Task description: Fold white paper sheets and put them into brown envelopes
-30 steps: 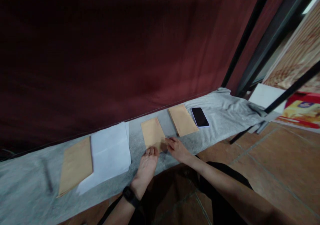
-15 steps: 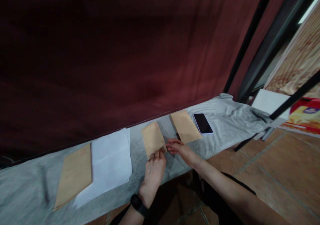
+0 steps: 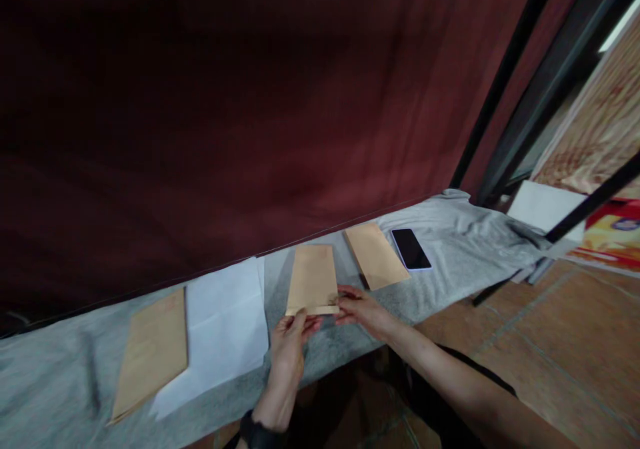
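Both of my hands hold one brown envelope by its near edge, just above the grey cloth. My left hand pinches the near left corner, thumb on top. My right hand grips the near right corner. The envelope is lifted and points away from me. A second brown envelope lies flat to its right, beside a black phone. A white sheet of paper and a third brown envelope lie to the left.
The grey cloth covers a long low ledge against a dark red curtain. Black metal poles stand at the right. A white board and a printed banner lie beyond the ledge's right end. Terracotta floor tiles are below.
The middle envelope lay flat on the cloth with my fingertips at its near edge. Now both hands have picked it up and turned it straighter.
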`<state>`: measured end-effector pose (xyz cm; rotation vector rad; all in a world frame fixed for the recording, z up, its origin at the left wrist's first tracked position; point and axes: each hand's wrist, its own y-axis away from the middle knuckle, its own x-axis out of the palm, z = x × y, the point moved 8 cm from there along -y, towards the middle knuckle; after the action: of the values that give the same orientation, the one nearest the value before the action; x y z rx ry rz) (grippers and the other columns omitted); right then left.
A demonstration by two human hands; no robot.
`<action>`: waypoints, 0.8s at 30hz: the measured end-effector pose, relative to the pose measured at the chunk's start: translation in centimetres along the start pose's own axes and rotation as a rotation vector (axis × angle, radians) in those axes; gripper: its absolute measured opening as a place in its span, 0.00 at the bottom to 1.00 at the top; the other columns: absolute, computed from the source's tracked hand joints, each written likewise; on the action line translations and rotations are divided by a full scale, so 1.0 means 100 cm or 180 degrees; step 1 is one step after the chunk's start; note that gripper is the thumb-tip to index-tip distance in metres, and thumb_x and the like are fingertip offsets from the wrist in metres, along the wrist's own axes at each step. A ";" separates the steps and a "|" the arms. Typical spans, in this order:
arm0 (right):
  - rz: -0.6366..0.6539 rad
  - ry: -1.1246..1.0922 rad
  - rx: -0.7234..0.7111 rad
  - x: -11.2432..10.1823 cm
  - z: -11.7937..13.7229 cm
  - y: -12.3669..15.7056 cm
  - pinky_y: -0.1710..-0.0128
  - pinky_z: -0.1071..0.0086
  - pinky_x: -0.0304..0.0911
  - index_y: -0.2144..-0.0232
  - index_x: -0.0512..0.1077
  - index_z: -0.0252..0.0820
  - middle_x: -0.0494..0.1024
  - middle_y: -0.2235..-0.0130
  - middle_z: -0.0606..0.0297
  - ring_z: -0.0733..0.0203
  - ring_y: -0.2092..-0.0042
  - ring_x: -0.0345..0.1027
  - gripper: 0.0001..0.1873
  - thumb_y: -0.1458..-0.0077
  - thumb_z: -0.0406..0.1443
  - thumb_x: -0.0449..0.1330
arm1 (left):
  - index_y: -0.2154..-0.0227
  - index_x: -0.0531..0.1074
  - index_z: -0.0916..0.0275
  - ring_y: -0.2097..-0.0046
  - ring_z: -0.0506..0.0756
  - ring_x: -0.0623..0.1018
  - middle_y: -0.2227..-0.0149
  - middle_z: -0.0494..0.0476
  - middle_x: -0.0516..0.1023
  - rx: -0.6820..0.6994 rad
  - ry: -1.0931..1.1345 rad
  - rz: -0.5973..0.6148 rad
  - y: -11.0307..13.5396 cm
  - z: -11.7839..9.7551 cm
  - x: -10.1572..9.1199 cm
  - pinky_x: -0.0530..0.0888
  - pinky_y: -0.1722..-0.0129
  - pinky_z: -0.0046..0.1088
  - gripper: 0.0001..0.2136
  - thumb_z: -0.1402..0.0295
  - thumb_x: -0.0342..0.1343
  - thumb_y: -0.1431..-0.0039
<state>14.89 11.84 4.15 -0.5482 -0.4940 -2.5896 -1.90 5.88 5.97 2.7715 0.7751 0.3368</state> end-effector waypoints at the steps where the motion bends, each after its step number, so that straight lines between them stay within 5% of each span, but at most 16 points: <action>1: -0.0082 0.0078 -0.0047 -0.004 0.000 -0.001 0.67 0.69 0.73 0.54 0.74 0.40 0.77 0.69 0.68 0.63 0.69 0.72 0.28 0.57 0.44 0.73 | 0.76 0.73 0.64 0.72 0.57 0.82 0.76 0.58 0.80 -0.0194 0.0089 0.0065 0.002 0.010 0.003 0.81 0.66 0.34 0.15 0.61 0.71 0.62; 4: -0.0127 0.0471 -0.0165 -0.011 -0.005 -0.007 0.71 0.71 0.71 0.51 0.74 0.40 0.74 0.74 0.71 0.64 0.72 0.69 0.27 0.56 0.38 0.70 | 0.75 0.74 0.65 0.72 0.54 0.82 0.76 0.58 0.81 -0.0640 0.0230 0.0220 0.002 0.027 0.002 0.80 0.69 0.28 0.15 0.63 0.72 0.63; 9: -0.0222 0.2009 -0.0498 -0.020 -0.005 -0.016 0.74 0.72 0.70 0.46 0.71 0.39 0.71 0.76 0.73 0.64 0.75 0.68 0.23 0.45 0.30 0.58 | 0.73 0.71 0.62 0.75 0.51 0.78 0.77 0.53 0.78 -0.0344 -0.0600 0.0404 -0.011 0.022 -0.016 0.73 0.77 0.23 0.19 0.53 0.68 0.59; 13: -0.0679 0.3442 -0.1129 -0.018 0.015 -0.005 0.58 0.61 0.73 0.41 0.67 0.34 0.79 0.62 0.59 0.55 0.62 0.75 0.26 0.41 0.27 0.53 | 0.76 0.68 0.61 0.83 0.49 0.71 0.82 0.48 0.73 -0.0250 -0.1729 0.0578 -0.018 0.028 -0.018 0.62 0.85 0.22 0.19 0.48 0.60 0.52; 17: -0.0593 0.3925 -0.1645 0.012 0.016 0.021 0.36 0.54 0.57 0.39 0.67 0.39 0.70 0.40 0.53 0.50 0.38 0.62 0.24 0.37 0.31 0.54 | 0.78 0.68 0.60 0.86 0.48 0.68 0.84 0.48 0.72 -0.0238 -0.2117 0.0658 -0.021 0.030 -0.015 0.58 0.86 0.23 0.17 0.51 0.58 0.48; 20: 0.0180 0.4600 -0.2020 0.051 -0.009 0.041 0.32 0.57 0.50 0.36 0.64 0.38 0.67 0.35 0.56 0.55 0.33 0.56 0.24 0.30 0.39 0.49 | 0.78 0.68 0.60 0.85 0.49 0.69 0.84 0.49 0.72 -0.0216 -0.2384 0.0751 -0.022 0.029 -0.013 0.60 0.85 0.23 0.16 0.53 0.56 0.45; 24: 0.0134 0.5115 -0.2006 0.055 -0.031 0.051 0.30 0.58 0.47 0.33 0.59 0.34 0.60 0.32 0.54 0.54 0.31 0.52 0.31 0.29 0.46 0.49 | 0.77 0.68 0.60 0.85 0.49 0.69 0.84 0.48 0.72 -0.0221 -0.2670 0.0860 -0.025 0.028 -0.013 0.61 0.84 0.24 0.15 0.56 0.53 0.42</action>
<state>11.97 4.38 5.24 1.2883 0.8374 -2.1840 -3.36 6.76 2.37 2.5678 0.1718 -0.7031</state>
